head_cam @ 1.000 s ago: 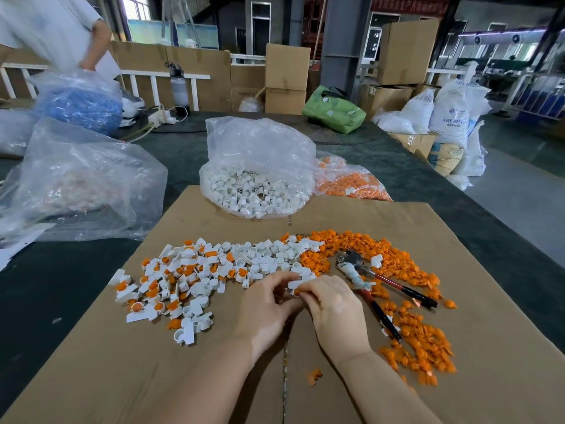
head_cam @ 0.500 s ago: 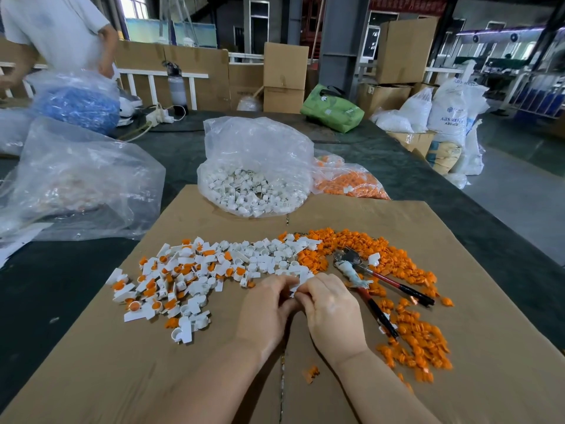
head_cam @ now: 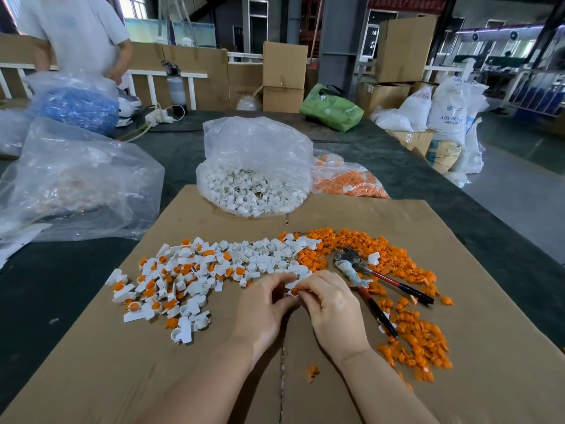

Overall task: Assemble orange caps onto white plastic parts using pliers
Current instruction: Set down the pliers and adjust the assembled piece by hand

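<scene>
Work surface: a dark table [head_cam: 76,280] bearing a flat cardboard sheet [head_cam: 458,377]; at its far edge a clear bag of white parts [head_cam: 253,191] and, just beside it, a bag of orange caps [head_cam: 348,185]; a larger, mostly slack clear bag [head_cam: 76,185] lies to the left. On the cardboard, loose white plastic parts [head_cam: 263,258] run across the middle, many at the left end already carrying orange; loose orange caps [head_cam: 415,338] curve down the right side; the pliers [head_cam: 376,286] lie untouched among them, handles toward the person.

Hands: left hand [head_cam: 260,310] and right hand [head_cam: 333,307] meet at the fingertips; the left pinches a single white part [head_cam: 292,285], the right pinches an orange cap [head_cam: 294,291] set against that part (how far it is seated cannot be told).

Step judged in hand: placing the cap by finger; the next move would call for the right hand to release, take up the pliers just beside it, and squeeze the cap home while the left steadies the part.

Legible writing: a white sack [head_cam: 449,117] at right reads "ABS RESIN"; other print is too small to read.
</scene>
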Demonstrator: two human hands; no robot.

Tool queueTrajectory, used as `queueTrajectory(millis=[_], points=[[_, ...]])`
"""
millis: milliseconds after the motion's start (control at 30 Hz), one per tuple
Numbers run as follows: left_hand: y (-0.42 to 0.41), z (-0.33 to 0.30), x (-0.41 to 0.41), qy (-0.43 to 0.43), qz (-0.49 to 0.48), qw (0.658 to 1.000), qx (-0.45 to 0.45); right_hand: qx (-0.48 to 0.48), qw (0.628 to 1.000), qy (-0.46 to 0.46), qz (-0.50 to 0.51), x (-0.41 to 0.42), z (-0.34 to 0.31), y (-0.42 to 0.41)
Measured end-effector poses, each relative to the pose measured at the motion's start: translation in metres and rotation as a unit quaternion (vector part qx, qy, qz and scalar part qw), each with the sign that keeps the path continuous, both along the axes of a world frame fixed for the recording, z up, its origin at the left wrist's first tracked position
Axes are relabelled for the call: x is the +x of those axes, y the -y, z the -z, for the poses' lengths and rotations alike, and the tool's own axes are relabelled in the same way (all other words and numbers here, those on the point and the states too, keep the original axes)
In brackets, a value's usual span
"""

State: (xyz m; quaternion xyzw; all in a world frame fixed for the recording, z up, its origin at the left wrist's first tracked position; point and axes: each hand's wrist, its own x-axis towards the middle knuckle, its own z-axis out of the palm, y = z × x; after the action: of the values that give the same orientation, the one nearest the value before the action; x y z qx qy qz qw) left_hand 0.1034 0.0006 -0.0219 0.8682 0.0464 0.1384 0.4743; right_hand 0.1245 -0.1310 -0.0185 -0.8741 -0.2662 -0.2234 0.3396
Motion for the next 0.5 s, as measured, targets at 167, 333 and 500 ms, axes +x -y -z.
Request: queueTrajectory(millis=[167,333,500], points=[[0.002,-0.001,-0.002,-0.014,0.003,1.000,0.007,-0.011,1.000,-0.004,-0.003,0.001,0.000,-0.001],[0.004,-0.002,-0.002,0.012,-0.057,0.998,-0.036,0.015,0.994,-0.003,0.111,0.006,0.004,0.001],[0.001,0.001,0.002,-0.003,-0.162,0.986,0.024,-0.037,0.982,-0.062,0.177,0.010,0.010,0.001]])
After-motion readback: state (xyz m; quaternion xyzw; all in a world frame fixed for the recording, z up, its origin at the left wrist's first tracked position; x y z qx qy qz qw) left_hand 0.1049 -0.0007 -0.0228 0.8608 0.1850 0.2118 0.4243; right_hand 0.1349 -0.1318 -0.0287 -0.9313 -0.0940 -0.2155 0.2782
